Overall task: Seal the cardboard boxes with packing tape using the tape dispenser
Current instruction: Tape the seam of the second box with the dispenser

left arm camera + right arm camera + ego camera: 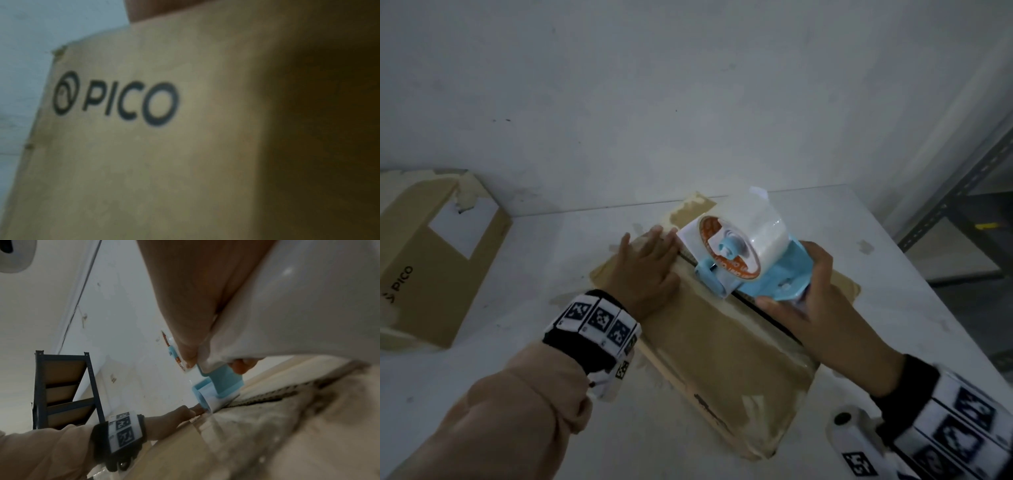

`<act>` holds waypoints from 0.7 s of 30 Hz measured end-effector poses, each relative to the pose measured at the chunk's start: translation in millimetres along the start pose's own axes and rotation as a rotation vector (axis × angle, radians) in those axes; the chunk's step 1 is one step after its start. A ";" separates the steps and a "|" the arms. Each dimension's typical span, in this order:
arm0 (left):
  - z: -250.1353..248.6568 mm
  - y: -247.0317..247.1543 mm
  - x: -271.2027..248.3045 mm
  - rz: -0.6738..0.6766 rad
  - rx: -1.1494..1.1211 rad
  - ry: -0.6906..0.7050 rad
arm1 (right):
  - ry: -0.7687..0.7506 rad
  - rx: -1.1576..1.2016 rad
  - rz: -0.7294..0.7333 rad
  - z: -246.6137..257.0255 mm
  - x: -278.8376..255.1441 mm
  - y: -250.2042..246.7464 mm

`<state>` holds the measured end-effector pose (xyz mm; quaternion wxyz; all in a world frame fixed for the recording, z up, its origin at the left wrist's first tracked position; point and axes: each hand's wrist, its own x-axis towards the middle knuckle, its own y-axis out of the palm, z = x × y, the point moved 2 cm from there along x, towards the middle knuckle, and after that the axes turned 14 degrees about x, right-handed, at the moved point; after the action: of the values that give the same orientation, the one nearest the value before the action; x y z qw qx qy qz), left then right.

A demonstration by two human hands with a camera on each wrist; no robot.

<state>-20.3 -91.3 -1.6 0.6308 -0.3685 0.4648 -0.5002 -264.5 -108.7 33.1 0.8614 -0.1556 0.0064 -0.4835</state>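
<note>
A white table with scuffs and tape residue stands against a pale, marked wall. At far left a second cardboard box lies on it, plain brown with a white label patch, torn tape at its top edge and "PICO" printed on its side; the frame cuts off its left end. The left wrist view shows little beyond a blurred brown panel bearing the same logo.

Near the middle, the left hand lies flat with straight fingers on the top of the cardboard box, just left of the dark centre seam. A tan sleeve and a band of black-and-white markers cover that wrist. The box top is worn, with pale patches where older tape has peeled.

Right of that hand sits the light blue plastic tape dispenser, its front roller touching the seam, carrying a thick roll of clear tape on an orange-printed core. The right hand wraps around its handle, which the fingers mostly hide.

At far right a dark metal shelving unit stands beside the table, partly cut off.
</note>
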 end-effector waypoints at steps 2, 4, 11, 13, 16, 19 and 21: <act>-14.3 -1.3 -6.3 0.008 -0.050 0.082 | -0.009 0.043 0.005 -1.8 -2.0 -1.7; -31.9 -3.2 -15.1 0.001 -0.089 0.162 | -0.020 0.055 0.001 -2.6 -2.1 -3.2; -50.9 -4.8 -28.8 -0.024 -0.227 0.119 | -0.017 0.058 0.018 -1.2 1.9 -2.1; -49.8 -3.8 -26.4 -0.017 -0.236 0.102 | -0.020 0.053 0.015 0.1 4.5 -1.4; -44.7 -1.5 -21.3 -0.010 -0.237 0.072 | -0.034 0.030 0.004 2.4 11.3 0.9; -32.7 2.3 -11.1 0.012 -0.241 0.038 | -0.049 0.010 0.010 2.8 21.5 5.1; -22.2 4.2 -2.0 0.016 -0.246 0.022 | -0.047 -0.020 0.019 4.2 31.1 10.3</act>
<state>-40.4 -88.4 -11.6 0.5797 -0.4338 0.5325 -0.4384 -238.7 -128.5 38.7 0.8641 -0.1757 -0.0076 -0.4715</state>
